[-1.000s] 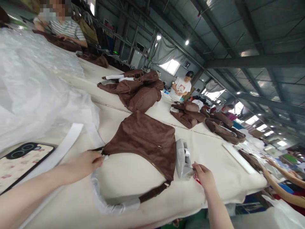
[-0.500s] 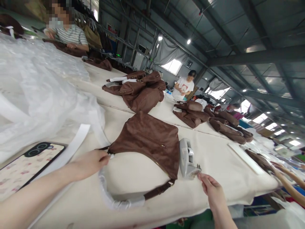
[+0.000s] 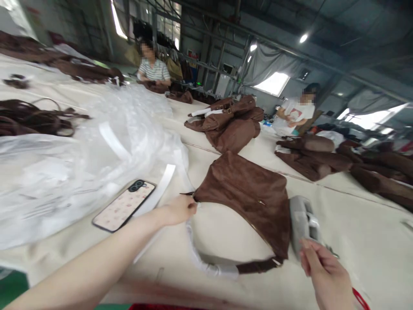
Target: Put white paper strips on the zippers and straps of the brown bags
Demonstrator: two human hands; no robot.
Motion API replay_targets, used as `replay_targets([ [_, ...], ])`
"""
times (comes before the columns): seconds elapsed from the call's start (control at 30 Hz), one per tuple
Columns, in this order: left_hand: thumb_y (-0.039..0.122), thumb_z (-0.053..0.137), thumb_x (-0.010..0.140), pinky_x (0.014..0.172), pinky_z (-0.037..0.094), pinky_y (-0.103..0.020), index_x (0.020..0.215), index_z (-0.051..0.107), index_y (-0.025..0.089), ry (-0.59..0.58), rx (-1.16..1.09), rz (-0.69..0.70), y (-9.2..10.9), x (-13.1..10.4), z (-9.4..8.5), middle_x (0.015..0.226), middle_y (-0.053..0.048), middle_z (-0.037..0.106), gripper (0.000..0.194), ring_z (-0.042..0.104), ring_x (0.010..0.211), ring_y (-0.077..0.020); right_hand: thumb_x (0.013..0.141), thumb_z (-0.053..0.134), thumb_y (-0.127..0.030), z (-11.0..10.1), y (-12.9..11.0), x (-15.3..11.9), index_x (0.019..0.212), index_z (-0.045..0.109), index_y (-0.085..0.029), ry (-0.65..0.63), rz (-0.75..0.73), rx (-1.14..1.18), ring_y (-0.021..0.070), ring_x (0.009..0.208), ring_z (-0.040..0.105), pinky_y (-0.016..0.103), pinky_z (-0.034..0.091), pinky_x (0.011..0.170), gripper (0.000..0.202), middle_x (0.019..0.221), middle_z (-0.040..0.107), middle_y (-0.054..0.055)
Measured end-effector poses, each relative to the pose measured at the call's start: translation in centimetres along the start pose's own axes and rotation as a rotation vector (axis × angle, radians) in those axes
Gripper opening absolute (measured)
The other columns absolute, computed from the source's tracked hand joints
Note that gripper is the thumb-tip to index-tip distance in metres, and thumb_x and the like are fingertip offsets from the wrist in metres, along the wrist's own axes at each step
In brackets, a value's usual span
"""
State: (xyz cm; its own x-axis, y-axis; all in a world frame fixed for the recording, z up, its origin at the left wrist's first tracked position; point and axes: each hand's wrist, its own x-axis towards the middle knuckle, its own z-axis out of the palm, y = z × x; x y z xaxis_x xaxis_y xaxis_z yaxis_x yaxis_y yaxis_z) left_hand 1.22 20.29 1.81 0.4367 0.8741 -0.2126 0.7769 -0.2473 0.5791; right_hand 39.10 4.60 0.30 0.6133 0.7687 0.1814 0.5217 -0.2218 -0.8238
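Note:
A brown handbag (image 3: 245, 189) lies flat on the pale table, its zipper pull showing. Its strap (image 3: 258, 266) curves toward me, partly wrapped in clear and white film (image 3: 196, 249). At the bag's left corner my left hand (image 3: 180, 209) is closed, its fingertips pinching the wrapped strap end by the small metal fitting. A grey tape dispenser (image 3: 297, 224) stands against the bag's right side. In front of it, my right hand (image 3: 325, 267) has thumb and fingers pressed together and overlaps its near end; whatever it pinches is hidden.
A phone in a patterned case (image 3: 124, 206) lies left of my forearm, beside a white strip (image 3: 164, 185). Crumpled clear plastic (image 3: 129, 116) covers the left side. Brown straps (image 3: 32, 118) and stacked brown bags (image 3: 232, 125) lie beyond. Two people (image 3: 154, 71) work farther back.
The view has swung left, so the bag and phone sit farther right in it. My right hand has shifted from the dispenser's cutter end to over its near side. My left hand stays at the strap.

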Motion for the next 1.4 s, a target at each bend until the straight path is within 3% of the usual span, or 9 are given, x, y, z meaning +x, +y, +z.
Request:
replay_targets([
  [0.13,0.025,0.048,0.075,0.057,0.034,-0.023,0.066,0.060,0.016,0.016,-0.048,-0.016,-0.4,-0.2,0.1,0.069,-0.005,0.062,0.018,0.056,0.066,-0.0169,0.072,0.069,-0.052,10.4,-9.3,-0.8,0.074,0.064,-0.017,-0.426,0.024,0.457,0.0086,0.041,0.037,0.022,0.028,0.039,0.035,0.049,0.047,-0.004],
  [0.2,0.026,0.048,0.074,0.056,0.034,-0.024,0.068,0.063,0.016,0.029,-0.059,-0.011,-0.6,-0.3,0.1,0.068,-0.004,0.062,0.018,0.055,0.064,-0.0165,0.068,0.074,-0.050,15.2,-12.6,-1.9,0.073,0.063,-0.016,-0.626,0.142,0.657,0.0067,0.041,0.036,0.021,0.025,0.038,0.035,0.052,0.048,-0.005],
  [0.3,0.025,0.048,0.074,0.056,0.035,-0.024,0.070,0.065,0.015,0.032,-0.069,-0.011,-0.7,-0.2,-0.1,0.068,-0.004,0.063,0.020,0.055,0.063,-0.0166,0.060,0.080,-0.046,20.4,-14.4,-3.3,0.073,0.063,-0.015,-0.838,0.358,0.831,0.0053,0.040,0.036,0.020,0.020,0.037,0.037,0.055,0.050,-0.005],
  [0.4,0.026,0.046,0.075,0.056,0.037,-0.024,0.070,0.065,0.015,0.023,-0.115,0.007,-0.8,-0.1,-0.2,0.066,-0.004,0.063,0.023,0.054,0.062,-0.0163,0.062,0.079,-0.044,22.8,-13.5,-4.1,0.068,0.060,-0.015,-0.955,0.438,0.863,0.0041,0.039,0.035,0.019,0.018,0.037,0.035,0.054,0.050,-0.005],
  [0.77,0.033,0.043,0.083,0.068,0.042,-0.025,0.064,0.060,0.016,0.028,-0.484,-0.034,-1.7,0.7,0.5,0.069,-0.003,0.064,0.031,0.055,0.067,-0.0142,0.067,0.071,-0.046,23.1,-12.4,-4.6,0.069,0.062,-0.016,-1.010,0.385,0.680,0.0048,0.036,0.034,0.020,0.020,0.033,0.032,0.049,0.045,-0.007],
  [0.9,0.043,0.048,0.081,0.045,0.026,-0.023,0.064,0.057,0.015,-0.005,-0.808,-0.176,-1.5,0.7,0.2,0.047,0.004,0.044,0.033,0.031,0.041,-0.0071,0.063,0.078,-0.049,22.6,-11.7,-4.7,0.083,0.067,-0.014,-1.091,0.404,0.699,0.0070,0.047,0.048,0.018,0.035,0.040,0.041,0.063,0.057,-0.002],
  [1.0,0.053,0.053,0.075,0.041,0.010,-0.026,0.065,0.054,0.016,-0.097,-0.962,-0.224,-0.9,0.3,-0.2,0.040,0.009,0.027,0.038,0.014,0.036,-0.0052,0.059,0.079,-0.051,22.9,-11.6,-5.0,0.073,0.065,-0.014,-1.047,0.377,0.703,0.0083,0.048,0.050,0.019,0.038,0.041,0.042,0.062,0.059,0.000],
  [1.17,0.061,0.051,0.075,0.043,0.014,-0.025,0.067,0.056,0.014,-0.032,-0.881,-0.124,-0.3,-0.1,-0.4,0.043,0.007,0.035,0.049,0.023,0.040,-0.0054,0.062,0.077,-0.049,22.8,-12.2,-4.7,0.075,0.066,-0.015,-0.975,0.370,0.685,0.0084,0.044,0.049,0.020,0.036,0.039,0.038,0.060,0.059,-0.001],
  [1.4,0.051,0.046,0.083,0.054,0.030,-0.024,0.066,0.059,0.014,0.071,-0.650,-0.095,-1.0,0.4,-0.1,0.054,0.003,0.045,0.043,0.037,0.053,-0.0090,0.066,0.072,-0.051,21.3,-12.9,-4.2,0.084,0.071,-0.013,-1.013,0.526,0.803,0.0093,0.047,0.053,0.019,0.039,0.039,0.042,0.065,0.062,0.003],
])
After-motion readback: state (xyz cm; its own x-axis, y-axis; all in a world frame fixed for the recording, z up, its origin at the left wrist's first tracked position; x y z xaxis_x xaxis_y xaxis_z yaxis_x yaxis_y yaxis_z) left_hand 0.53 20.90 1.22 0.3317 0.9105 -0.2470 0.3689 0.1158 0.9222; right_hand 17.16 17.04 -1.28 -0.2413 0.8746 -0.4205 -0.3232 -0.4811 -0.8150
